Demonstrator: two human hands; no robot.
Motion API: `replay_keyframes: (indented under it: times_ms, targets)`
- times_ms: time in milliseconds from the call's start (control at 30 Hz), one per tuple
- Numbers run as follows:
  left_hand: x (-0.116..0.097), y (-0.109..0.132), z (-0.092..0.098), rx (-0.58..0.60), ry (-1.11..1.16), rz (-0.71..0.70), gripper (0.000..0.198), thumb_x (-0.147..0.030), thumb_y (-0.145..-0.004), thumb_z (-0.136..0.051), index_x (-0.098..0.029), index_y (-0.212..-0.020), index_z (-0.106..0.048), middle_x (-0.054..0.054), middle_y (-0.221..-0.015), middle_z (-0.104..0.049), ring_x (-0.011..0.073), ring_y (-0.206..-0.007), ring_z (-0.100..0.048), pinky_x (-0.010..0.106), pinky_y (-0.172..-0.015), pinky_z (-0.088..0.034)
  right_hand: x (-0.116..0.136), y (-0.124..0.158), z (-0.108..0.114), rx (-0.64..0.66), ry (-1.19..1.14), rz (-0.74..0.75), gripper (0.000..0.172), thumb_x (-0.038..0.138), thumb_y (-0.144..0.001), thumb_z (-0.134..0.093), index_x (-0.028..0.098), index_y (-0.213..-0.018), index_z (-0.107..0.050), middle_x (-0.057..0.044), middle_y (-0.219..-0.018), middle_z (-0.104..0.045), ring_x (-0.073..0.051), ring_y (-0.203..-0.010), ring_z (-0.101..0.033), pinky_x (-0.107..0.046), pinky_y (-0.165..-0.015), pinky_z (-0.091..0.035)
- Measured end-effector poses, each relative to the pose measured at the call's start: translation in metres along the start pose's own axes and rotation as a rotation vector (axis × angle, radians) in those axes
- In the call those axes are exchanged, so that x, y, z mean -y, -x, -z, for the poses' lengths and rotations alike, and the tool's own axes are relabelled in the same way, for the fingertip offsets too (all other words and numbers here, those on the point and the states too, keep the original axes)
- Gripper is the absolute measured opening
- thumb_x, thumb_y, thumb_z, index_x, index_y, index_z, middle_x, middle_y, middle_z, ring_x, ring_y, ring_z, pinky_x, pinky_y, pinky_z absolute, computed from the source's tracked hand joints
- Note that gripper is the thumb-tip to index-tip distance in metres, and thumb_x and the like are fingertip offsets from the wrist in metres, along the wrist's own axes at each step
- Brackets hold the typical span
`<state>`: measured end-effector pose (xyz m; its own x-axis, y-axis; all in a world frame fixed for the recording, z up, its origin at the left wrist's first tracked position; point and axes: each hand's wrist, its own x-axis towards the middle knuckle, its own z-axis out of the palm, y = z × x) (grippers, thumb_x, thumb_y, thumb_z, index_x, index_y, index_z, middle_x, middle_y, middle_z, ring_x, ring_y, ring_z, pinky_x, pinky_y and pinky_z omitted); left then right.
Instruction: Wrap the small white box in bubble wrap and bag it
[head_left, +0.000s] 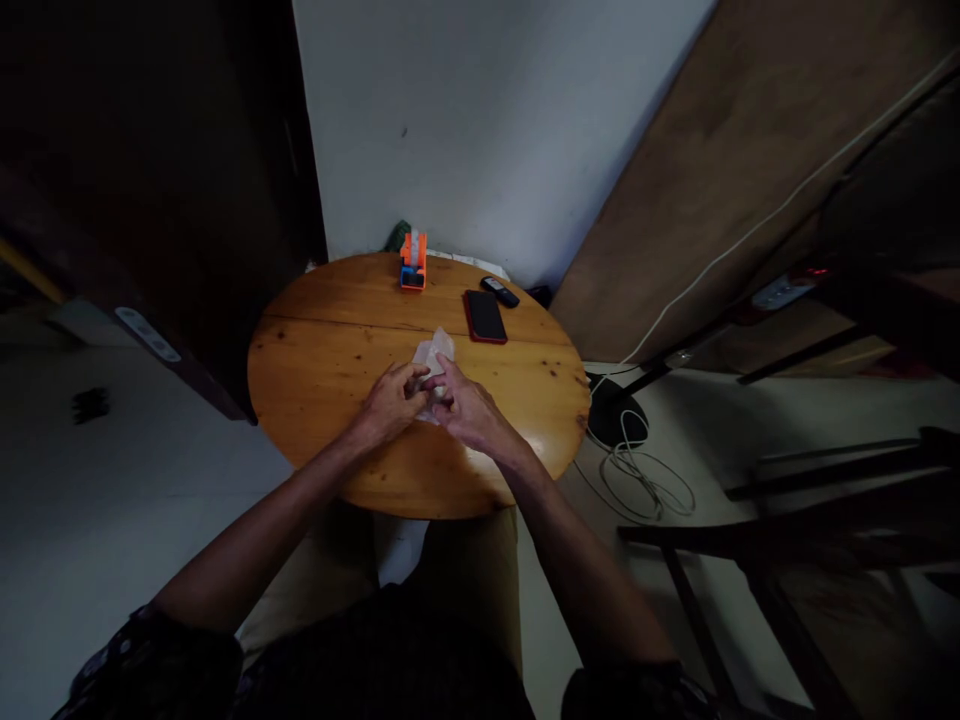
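Observation:
A small, crumpled, thin whitish sheet [437, 347] is between my hands over the middle of the round wooden table [322, 350]. Whether it is plastic or paper is too dim to tell. My left hand [394, 400] pinches its near left side with bent fingers. From the right, my right hand [466, 405] grips the same sheet, its thumb and fingers curled close to the left fingertips. The fingers partly hide the sheet's middle, so anything inside it cannot be made out.
An orange tape dispenser [413, 262] stands at the table's far edge. A dark phone in a red case [486, 316] and a small black keypad phone [500, 291] lie to the right. A loose cable [637, 470] coils on the floor beside dark furniture [750, 540].

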<state>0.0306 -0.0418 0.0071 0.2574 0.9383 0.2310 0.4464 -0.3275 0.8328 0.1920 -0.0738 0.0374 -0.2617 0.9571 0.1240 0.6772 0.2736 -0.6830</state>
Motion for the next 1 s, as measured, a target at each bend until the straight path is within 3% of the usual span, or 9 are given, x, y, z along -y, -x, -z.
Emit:
replay_keyframes:
  times_ms: [100, 167, 267, 333, 467, 667, 800, 900, 1000]
  targets:
    - [-0.003, -0.002, 0.002, 0.018, -0.058, -0.011, 0.034, -0.018, -0.075, -0.062, -0.017, -0.108, -0.070, 0.002, -0.089, -0.063, 0.0148, -0.076, -0.056, 0.028, -0.074, -0.049, -0.012, 0.000, -0.002, -0.013, -0.190, 0.037, 0.080, 0.009, -0.077, -0.057, 0.024, -0.153, -0.037, -0.008, -0.119, -0.072, -0.014, -0.076, -0.063, -0.029, -0.072, -0.052]
    - [-0.005, -0.002, 0.004, 0.045, -0.108, -0.020, 0.034, -0.017, -0.074, -0.061, -0.017, -0.107, -0.071, 0.001, -0.086, -0.062, 0.0162, -0.079, -0.056, 0.029, -0.079, -0.050, -0.023, -0.002, -0.004, -0.089, -0.336, 0.003, 0.073, 0.013, -0.078, -0.057, 0.023, -0.149, -0.041, -0.007, -0.113, -0.072, -0.012, -0.068, -0.061, -0.027, -0.067, -0.052]
    - [-0.008, -0.002, 0.007, 0.078, -0.167, -0.022, 0.035, -0.018, -0.074, -0.060, -0.015, -0.108, -0.072, 0.002, -0.087, -0.062, 0.0178, -0.083, -0.057, 0.032, -0.084, -0.051, -0.040, -0.009, -0.001, -0.269, -0.487, -0.158, 0.058, 0.021, -0.079, -0.060, 0.020, -0.135, -0.050, -0.004, -0.099, -0.070, -0.011, -0.062, -0.060, -0.025, -0.059, -0.053]
    - [-0.009, -0.001, 0.006, 0.079, -0.181, -0.025, 0.035, -0.018, -0.075, -0.060, -0.014, -0.108, -0.072, 0.003, -0.089, -0.062, 0.0183, -0.084, -0.058, 0.033, -0.085, -0.052, -0.049, -0.015, 0.004, -0.314, -0.531, -0.301, 0.054, 0.024, -0.077, -0.065, 0.019, -0.129, -0.051, -0.001, -0.089, -0.067, -0.012, -0.060, -0.062, -0.021, -0.049, -0.049]
    - [-0.010, 0.001, 0.004, 0.077, -0.187, -0.035, 0.034, -0.018, -0.077, -0.059, -0.015, -0.109, -0.072, 0.006, -0.097, -0.063, 0.0189, -0.087, -0.060, 0.034, -0.088, -0.053, -0.054, -0.037, 0.013, -0.285, -0.599, -0.473, 0.055, 0.021, -0.078, -0.068, 0.016, -0.129, -0.048, 0.001, -0.079, -0.062, -0.014, -0.060, -0.065, -0.019, -0.036, -0.044]
    - [-0.008, 0.007, 0.001, 0.057, -0.141, -0.056, 0.037, -0.017, -0.079, -0.058, -0.015, -0.114, -0.069, 0.008, -0.112, -0.063, 0.0198, -0.096, -0.063, 0.036, -0.093, -0.054, -0.054, -0.075, 0.006, -0.276, -0.648, -0.503, 0.059, 0.017, -0.076, -0.074, 0.011, -0.130, -0.050, 0.007, -0.060, -0.057, -0.011, -0.045, -0.055, -0.019, -0.030, -0.039]
    - [-0.010, 0.009, 0.000, 0.019, -0.189, -0.093, 0.046, -0.015, -0.078, -0.058, -0.015, -0.123, -0.067, 0.013, -0.129, -0.059, 0.0259, -0.116, -0.059, 0.042, -0.103, -0.050, -0.056, -0.088, 0.004, -0.279, -0.669, -0.489, 0.056, 0.013, -0.071, -0.076, 0.011, -0.124, -0.056, 0.010, -0.055, -0.056, -0.007, -0.037, -0.045, -0.018, -0.029, -0.031]
    - [-0.015, 0.010, 0.001, -0.008, -0.309, -0.180, 0.051, -0.012, -0.076, -0.059, -0.019, -0.126, -0.067, 0.013, -0.144, -0.053, 0.0320, -0.130, -0.049, 0.051, -0.110, -0.043, -0.057, -0.092, 0.006, -0.228, -0.672, -0.476, 0.043, 0.014, -0.068, -0.075, 0.013, -0.109, -0.063, 0.009, -0.054, -0.057, -0.006, -0.036, -0.043, -0.018, -0.030, -0.029]
    - [-0.019, 0.010, 0.003, 0.072, -0.360, -0.259, 0.053, -0.009, -0.078, -0.054, -0.020, -0.129, -0.065, 0.011, -0.145, -0.056, 0.0317, -0.131, -0.048, 0.051, -0.109, -0.043, -0.059, -0.095, 0.008, -0.164, -0.636, -0.441, 0.019, 0.014, -0.066, -0.069, 0.014, -0.085, -0.067, 0.008, -0.052, -0.056, -0.006, -0.036, -0.041, -0.019, -0.031, -0.028]
